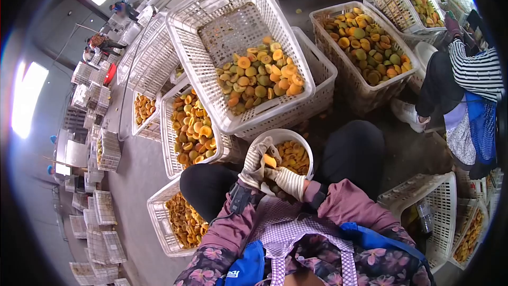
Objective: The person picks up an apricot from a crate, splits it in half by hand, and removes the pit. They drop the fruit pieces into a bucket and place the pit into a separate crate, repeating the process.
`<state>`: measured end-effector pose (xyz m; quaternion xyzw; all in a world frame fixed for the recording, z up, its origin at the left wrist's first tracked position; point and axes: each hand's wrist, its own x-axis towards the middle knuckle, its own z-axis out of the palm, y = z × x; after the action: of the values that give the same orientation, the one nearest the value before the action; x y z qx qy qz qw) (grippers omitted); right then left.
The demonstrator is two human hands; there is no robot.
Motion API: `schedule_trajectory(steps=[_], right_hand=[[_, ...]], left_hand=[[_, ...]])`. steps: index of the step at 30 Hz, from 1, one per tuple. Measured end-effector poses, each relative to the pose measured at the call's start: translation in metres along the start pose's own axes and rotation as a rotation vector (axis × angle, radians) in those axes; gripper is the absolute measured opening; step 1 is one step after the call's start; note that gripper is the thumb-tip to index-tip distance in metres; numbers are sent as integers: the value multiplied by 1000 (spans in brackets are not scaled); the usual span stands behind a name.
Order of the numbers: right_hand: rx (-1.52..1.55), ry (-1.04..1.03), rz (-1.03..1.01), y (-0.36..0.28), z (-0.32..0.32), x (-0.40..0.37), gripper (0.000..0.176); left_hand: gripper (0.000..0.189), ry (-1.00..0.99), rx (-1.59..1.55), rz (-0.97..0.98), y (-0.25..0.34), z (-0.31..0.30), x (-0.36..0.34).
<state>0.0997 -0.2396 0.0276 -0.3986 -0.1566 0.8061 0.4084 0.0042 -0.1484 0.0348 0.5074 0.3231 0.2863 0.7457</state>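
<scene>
My left hand [256, 162], in a pale knit glove, is closed around an orange apricot piece [270, 161] that shows between thumb and fingers. Close beside it, my right hand [290, 182], in a striped pale glove, has its fingers curled inward; whatever they grip is hidden. Both hands are over the near rim of a white bucket [311, 165] between my knees. Cut apricot pieces [292, 156] fill the bucket. Just beyond it, a tilted white crate [235, 124] holds whole-looking and halved apricots [256, 77] in its near end.
Crates of apricots stand left [165, 151] and right [365, 87] of me. A crate of darker cut pieces [186, 222] sits by my left knee. At right, a person in a striped sleeve [476, 71] sits near a crate with a plastic bottle [425, 216]. Stacked crates [98, 233] line the far left.
</scene>
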Motion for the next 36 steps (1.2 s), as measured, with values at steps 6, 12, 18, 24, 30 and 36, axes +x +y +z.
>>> schedule_trajectory(steps=[6, 12, 18, 24, 30, 36], right_hand=[[66, -131, -69, -3, -7, -6, 32], [-92, -91, -179, -13, 10, -12, 30], [-24, -144, -20, -1, 1, -11, 34], [52, 73, -43, -3, 13, -17, 45], [289, 318, -118, 6, -11, 30, 42], [341, 401, -160, -8, -17, 27, 37]], left_hand=[[37, -170, -21, -352, 39, 3, -9], [46, 30, 156, 109, 31, 12, -6], [38, -261, 200, -310, 27, 3, 5], [40, 740, 1860, 122, 23, -72, 36], [27, 53, 346, 294, 25, 13, 191], [38, -193, 1358, -30, -18, 34, 270]])
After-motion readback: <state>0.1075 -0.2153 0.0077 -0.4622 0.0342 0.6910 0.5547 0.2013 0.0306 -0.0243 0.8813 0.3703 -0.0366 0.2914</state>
